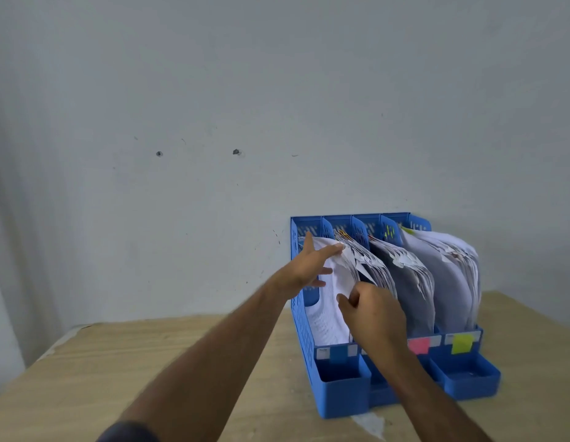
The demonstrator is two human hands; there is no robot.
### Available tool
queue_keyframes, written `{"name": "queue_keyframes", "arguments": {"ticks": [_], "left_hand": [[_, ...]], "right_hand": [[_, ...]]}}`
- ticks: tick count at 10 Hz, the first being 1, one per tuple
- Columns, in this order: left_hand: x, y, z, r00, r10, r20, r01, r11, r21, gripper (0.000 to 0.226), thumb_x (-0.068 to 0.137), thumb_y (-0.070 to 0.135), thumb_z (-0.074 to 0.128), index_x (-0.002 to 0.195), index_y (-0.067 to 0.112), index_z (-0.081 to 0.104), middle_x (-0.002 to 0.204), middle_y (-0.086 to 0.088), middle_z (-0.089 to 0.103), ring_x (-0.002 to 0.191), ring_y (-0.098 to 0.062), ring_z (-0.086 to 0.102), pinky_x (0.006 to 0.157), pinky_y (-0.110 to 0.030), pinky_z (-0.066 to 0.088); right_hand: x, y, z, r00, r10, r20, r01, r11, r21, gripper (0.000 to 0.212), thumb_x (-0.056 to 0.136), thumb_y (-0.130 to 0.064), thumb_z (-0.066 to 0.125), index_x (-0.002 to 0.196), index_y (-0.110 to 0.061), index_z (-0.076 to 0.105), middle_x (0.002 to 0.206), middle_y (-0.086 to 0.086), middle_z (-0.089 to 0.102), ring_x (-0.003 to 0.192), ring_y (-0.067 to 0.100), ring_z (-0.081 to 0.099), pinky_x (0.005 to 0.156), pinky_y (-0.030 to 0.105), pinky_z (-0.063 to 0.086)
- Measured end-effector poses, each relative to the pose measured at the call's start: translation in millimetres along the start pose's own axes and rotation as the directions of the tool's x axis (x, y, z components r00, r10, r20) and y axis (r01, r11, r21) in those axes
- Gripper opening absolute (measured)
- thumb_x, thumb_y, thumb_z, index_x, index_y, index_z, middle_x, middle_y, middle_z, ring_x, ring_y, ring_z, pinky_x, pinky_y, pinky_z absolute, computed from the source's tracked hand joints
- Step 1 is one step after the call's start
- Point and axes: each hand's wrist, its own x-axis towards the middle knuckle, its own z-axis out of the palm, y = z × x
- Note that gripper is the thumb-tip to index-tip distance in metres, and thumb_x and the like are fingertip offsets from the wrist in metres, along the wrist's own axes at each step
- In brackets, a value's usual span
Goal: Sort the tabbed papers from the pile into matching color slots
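- Nearest, both forearms reach forward over the wooden table (188, 355) toward the blue file rack (338, 397), which stands just beyond and below the hands, against the wall (213, 122).
- The rack's front ledge, under the right wrist, carries colour labels: a pink label (418, 345) just right of the wrist and a yellow label (461, 343) further right. The labels of the two slots to the left are partly hidden or too pale to read.
- The right hand (373, 314) is curled, thumb and fingers seemingly nipping the front edge of the white sheets (331, 301) in the leftmost slot, or the divider beside them; which one I cannot tell. The hold looks meant to steady or seat the paper low in the slot.
- The left hand (309, 266), further off and higher, lies spread with fingers straight, pressing the tops of those sheets flat, probably to keep the bent stack from springing out.
- To the right of both hands, the other three slots hold curved paper stacks (405, 275) leaning rightward, with yellow tabs (389, 232) peeping at the far top.
- No loose pile shows anywhere, so sorting appears nearly done.
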Motion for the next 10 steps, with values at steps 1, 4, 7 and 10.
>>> {"name": "queue_keyframes", "arguments": {"ticks": [1, 4, 7, 10], "left_hand": [[-2.6, 1.4, 9.3, 1.000, 0.010, 0.019, -0.009, 0.998, -0.066, 0.123, 0.075, 0.084, 0.059, 0.159, 0.038, -0.018, 0.166, -0.004, 0.029, 0.128, -0.027, 0.057, 0.102, -0.047, 0.052], [-25.9, -3.1, 5.3, 0.998, 0.062, 0.015, -0.063, 0.994, 0.095, 0.086, 0.092, 0.082, 0.030, 0.163, 0.034, 0.018, 0.167, 0.003, 0.026, 0.147, -0.024, 0.038, 0.118, -0.049, 0.034], [-49.1, -18.1, -26.8, 0.957, 0.261, -0.126, -0.181, 0.877, 0.445, 0.038, 0.105, 0.033, 0.053, 0.138, 0.016, 0.059, 0.132, 0.000, 0.062, 0.109, -0.015, 0.062, 0.089, -0.028, 0.052], [-81.2, -27.9, -76.7, 0.851, 0.516, -0.097, -0.137, 0.397, 0.907, 0.076, 0.097, 0.053, 0.058, 0.160, 0.024, 0.025, 0.166, 0.002, 0.027, 0.153, -0.020, 0.023, 0.125, -0.046, 0.019]], "right_hand": [[0.6, 1.8, 0.2, 1.000, 0.007, -0.007, -0.007, 1.000, 0.029, 0.032, 0.097, -0.041, 0.063, 0.074, -0.020, 0.054, 0.063, -0.009, 0.053, 0.057, 0.010, 0.052, 0.049, 0.025, 0.032], [0.1, -5.1, 1.4, 0.993, -0.053, -0.106, 0.071, 0.981, 0.180, 0.034, 0.094, -0.037, 0.067, 0.069, -0.019, 0.053, 0.057, -0.007, 0.055, 0.052, 0.012, 0.052, 0.046, 0.029, 0.037], [6.2, -30.9, -5.7, 0.951, -0.197, -0.237, 0.252, 0.940, 0.230, 0.020, 0.097, -0.035, 0.064, 0.081, -0.023, 0.061, 0.054, -0.013, 0.052, 0.047, 0.009, 0.050, 0.046, 0.033, 0.046], [19.1, -51.9, -7.1, 0.860, -0.394, -0.324, 0.447, 0.888, 0.106, 0.013, 0.095, -0.027, 0.064, 0.094, -0.014, 0.065, 0.086, 0.000, 0.063, 0.079, 0.021, 0.057, 0.061, 0.037, 0.051]]}}
